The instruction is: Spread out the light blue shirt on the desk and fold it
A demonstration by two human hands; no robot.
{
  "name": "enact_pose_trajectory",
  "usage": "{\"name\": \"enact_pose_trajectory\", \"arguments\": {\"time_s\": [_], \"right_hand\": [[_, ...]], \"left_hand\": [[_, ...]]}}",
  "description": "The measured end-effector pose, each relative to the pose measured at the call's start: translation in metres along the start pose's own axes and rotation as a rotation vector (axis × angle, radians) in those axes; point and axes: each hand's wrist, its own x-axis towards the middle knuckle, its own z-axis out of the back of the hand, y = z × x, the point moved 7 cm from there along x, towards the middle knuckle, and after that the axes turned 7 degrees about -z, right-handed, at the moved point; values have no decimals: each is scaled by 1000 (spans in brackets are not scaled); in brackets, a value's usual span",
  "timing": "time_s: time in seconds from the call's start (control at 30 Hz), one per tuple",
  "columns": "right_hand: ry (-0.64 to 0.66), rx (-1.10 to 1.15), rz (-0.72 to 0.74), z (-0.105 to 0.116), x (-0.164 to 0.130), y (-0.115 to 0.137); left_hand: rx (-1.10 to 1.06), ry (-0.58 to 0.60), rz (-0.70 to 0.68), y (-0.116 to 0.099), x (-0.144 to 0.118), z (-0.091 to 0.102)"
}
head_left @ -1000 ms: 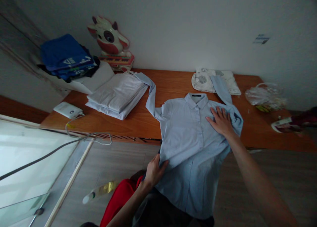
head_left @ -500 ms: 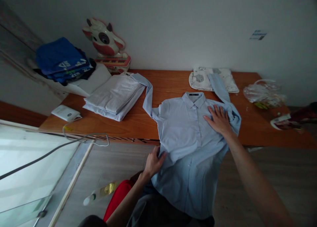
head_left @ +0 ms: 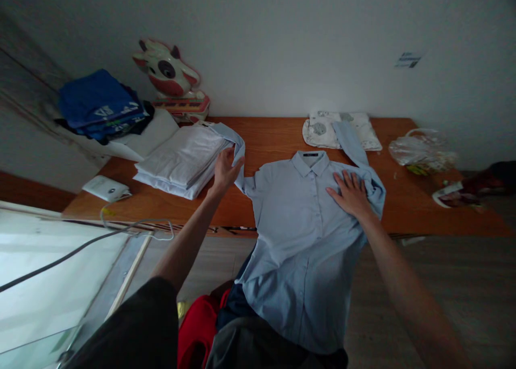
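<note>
White folded clothes [head_left: 181, 157] lie left of centre; beside them the left hand [head_left: 226, 167], thumb and fingers parted, reaches the sleeve [head_left: 231, 134] of the blue shirt [head_left: 288, 208], centre to lower centre. Right hand [head_left: 351, 196] spreads flat on it. Straightening seems underway; next likely needs a sleeve pinch.

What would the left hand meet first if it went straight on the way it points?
The left hand would most likely meet the blue shirt's sleeve near the folded white clothes; hand and sleeve overlap in view, so whether they touch is unclear.
</note>
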Motion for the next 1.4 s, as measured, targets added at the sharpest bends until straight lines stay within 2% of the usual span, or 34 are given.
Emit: {"name": "enact_pose_trajectory", "arguments": {"time_s": [0.1, 0.17, 0.23, 0.3, 0.37, 0.4, 0.43, 0.5, 0.57, 0.6, 0.67, 0.7, 0.77, 0.83, 0.93, 1.0, 1.07, 1.13, 1.2, 1.3, 1.4], "right_hand": [[-3, 13, -5, 0, 0, -1], [-6, 23, -13, -1, 0, -2], [-13, 35, -16, -3, 1, -3], [-22, 56, -13, -1, 2, -2], [-51, 101, -8, 7, 2, 2], [-80, 138, -2, 15, 0, 6], [-118, 192, 8, 24, -2, 11], [-190, 385, 33, 45, -15, 23], [-163, 710, 32, 60, -37, 35], [-92, 907, 23, 63, -52, 42], [88, 1299, -11, 61, -87, 57], [151, 1467, -31, 60, -106, 63], [133, 1732, -108, 55, -140, 62], [9, 1856, -247, 44, -168, 50], [-140, 1812, -470, 24, -200, 27], [-164, 1798, -568, 15, -218, 19], [-123, 1866, -612, 10, -235, 21], [-41, 1936, -612, 7, -250, 30], [36, 1952, -592, 0, -264, 42], [139, 1854, -615, -24, -281, 56], [197, 1706, -714, -50, -298, 53]], "left_hand": [[70, 108, 112, 25, 36, -33], [36, 117, 178, 34, 49, -42], [-50, 68, 201, 34, 66, -42], [-275, -51, 175, 19, 86, -35], [-608, -130, 86, -16, 102, -30], [-746, -99, 18, -42, 107, -30], [-817, 6, -60, -75, 106, -33], [-796, 330, -192, -147, 87, -45], [-673, 704, -371, -216, 47, -60], [-596, 819, -483, -242, 25, -64], [-457, 869, -677, -272, -9, -68], [-413, 856, -735, -275, -22, -69], [-378, 802, -743, -259, -39, -73], [-353, 727, -637, -221, -49, -75], [-230, 623, -476, -153, -65, -73], [-143, 638, -439, -117, -80, -73], [-114, 687, -413, -94, -93, -74], [-128, 705, -381, -80, -100, -75], [-135, 662, -359, -74, -99, -74], [-80, 540, -311, -70, -91, -68], [-46, 481, -217, -65, -90, -59]]}}
